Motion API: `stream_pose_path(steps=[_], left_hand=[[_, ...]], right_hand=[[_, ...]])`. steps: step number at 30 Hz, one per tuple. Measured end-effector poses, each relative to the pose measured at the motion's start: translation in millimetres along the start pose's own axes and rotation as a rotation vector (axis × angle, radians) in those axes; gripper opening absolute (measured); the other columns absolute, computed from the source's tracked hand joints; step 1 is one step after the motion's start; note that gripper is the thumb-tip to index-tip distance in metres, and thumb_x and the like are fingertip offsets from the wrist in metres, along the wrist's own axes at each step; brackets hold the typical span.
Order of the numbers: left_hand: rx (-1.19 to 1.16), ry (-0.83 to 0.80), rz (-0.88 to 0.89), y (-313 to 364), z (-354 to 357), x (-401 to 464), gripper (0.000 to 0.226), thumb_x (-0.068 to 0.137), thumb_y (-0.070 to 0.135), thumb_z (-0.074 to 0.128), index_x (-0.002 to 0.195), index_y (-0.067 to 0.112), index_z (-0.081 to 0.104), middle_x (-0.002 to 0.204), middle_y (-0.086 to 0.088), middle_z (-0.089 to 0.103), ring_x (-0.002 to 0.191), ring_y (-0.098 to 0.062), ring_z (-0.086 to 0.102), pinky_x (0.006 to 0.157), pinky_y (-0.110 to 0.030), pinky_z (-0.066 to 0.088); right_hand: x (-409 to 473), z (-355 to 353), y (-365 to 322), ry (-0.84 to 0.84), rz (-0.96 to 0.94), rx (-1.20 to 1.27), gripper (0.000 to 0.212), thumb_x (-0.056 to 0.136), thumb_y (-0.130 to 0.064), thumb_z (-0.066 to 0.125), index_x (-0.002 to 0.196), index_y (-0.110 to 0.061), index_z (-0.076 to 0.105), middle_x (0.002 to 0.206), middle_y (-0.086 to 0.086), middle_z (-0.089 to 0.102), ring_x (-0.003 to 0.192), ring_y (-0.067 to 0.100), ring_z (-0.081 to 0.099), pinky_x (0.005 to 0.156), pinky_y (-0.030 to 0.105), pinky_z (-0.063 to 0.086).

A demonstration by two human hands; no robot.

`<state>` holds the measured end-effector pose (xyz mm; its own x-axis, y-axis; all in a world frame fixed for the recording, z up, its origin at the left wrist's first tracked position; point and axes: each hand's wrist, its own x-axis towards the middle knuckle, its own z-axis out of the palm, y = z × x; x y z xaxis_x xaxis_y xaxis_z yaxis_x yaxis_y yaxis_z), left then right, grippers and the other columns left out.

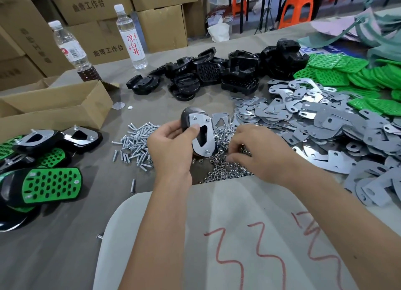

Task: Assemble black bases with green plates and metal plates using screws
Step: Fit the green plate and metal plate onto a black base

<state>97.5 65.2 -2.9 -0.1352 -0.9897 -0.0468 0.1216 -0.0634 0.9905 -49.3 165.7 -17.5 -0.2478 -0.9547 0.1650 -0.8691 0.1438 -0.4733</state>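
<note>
My left hand [171, 146] grips a black base [191, 116] held upright, a metal plate [204, 135] on its face with screw ends poking through, thumb pressed on the plate. My right hand [258, 150] reaches down into a pile of small nuts [223, 170], fingers curled at them; whether it pinches one is hidden. Loose screws [136, 142] lie left of the hands. Behind are piled black bases [217, 72], metal plates [314, 120] and green plates [355, 77].
Finished assemblies [50, 185] with green plates lie at the left. An open cardboard box [56, 107] and two bottles [130, 35] stand at the back left. A white sheet with red marks [238, 235] covers the near table edge.
</note>
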Motion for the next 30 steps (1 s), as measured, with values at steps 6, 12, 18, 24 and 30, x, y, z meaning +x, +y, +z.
stream_pose_path(steps=[6, 12, 18, 24, 30], left_hand=[[0.230, -0.071, 0.397, -2, 5, -6, 0.030, 0.080, 0.001, 0.080, 0.098, 0.025, 0.076, 0.090, 0.009, 0.079, 0.086, -0.008, 0.075, 0.082, -0.034, 0.062], [0.171, 0.014, 0.277, -6, 4, -2, 0.026, 0.079, 0.005, 0.083, 0.088, 0.028, 0.076, 0.084, 0.009, 0.079, 0.081, -0.006, 0.075, 0.080, -0.030, 0.062], [0.088, 0.070, 0.160, -7, 3, 0, 0.020, 0.079, 0.005, 0.082, 0.087, 0.023, 0.077, 0.084, 0.005, 0.080, 0.084, -0.015, 0.077, 0.084, -0.039, 0.063], [0.038, 0.093, 0.110, -7, 4, 3, 0.017, 0.079, 0.004, 0.083, 0.089, 0.017, 0.079, 0.083, 0.001, 0.080, 0.086, -0.024, 0.078, 0.087, -0.046, 0.063], [-0.025, 0.173, 0.090, -6, 1, 4, 0.017, 0.079, 0.004, 0.083, 0.091, 0.015, 0.079, 0.081, 0.002, 0.080, 0.080, -0.018, 0.077, 0.083, -0.039, 0.064]], right_hand=[[-3, -5, -3, -0.147, -0.048, -0.028, 0.025, 0.084, -0.050, 0.079, 0.096, -0.030, 0.069, 0.099, -0.010, 0.052, 0.096, 0.013, 0.050, 0.083, 0.037, 0.044], [-3, -3, -1, -0.116, -0.078, 0.054, 0.015, 0.090, -0.039, 0.076, 0.091, -0.027, 0.069, 0.095, -0.012, 0.053, 0.094, 0.011, 0.051, 0.076, 0.031, 0.035], [-2, 5, -14, -0.138, -0.111, 0.025, 0.017, 0.087, -0.040, 0.078, 0.096, -0.030, 0.067, 0.099, -0.009, 0.053, 0.098, 0.015, 0.050, 0.087, 0.042, 0.048], [-3, 10, -13, -0.017, -0.084, 0.068, 0.013, 0.091, -0.035, 0.074, 0.093, -0.025, 0.067, 0.088, -0.013, 0.052, 0.095, 0.018, 0.054, 0.081, 0.038, 0.046], [-4, 7, -27, -0.167, -0.113, -0.025, 0.015, 0.090, -0.039, 0.074, 0.094, -0.027, 0.067, 0.099, -0.007, 0.055, 0.103, 0.020, 0.053, 0.085, 0.039, 0.046]])
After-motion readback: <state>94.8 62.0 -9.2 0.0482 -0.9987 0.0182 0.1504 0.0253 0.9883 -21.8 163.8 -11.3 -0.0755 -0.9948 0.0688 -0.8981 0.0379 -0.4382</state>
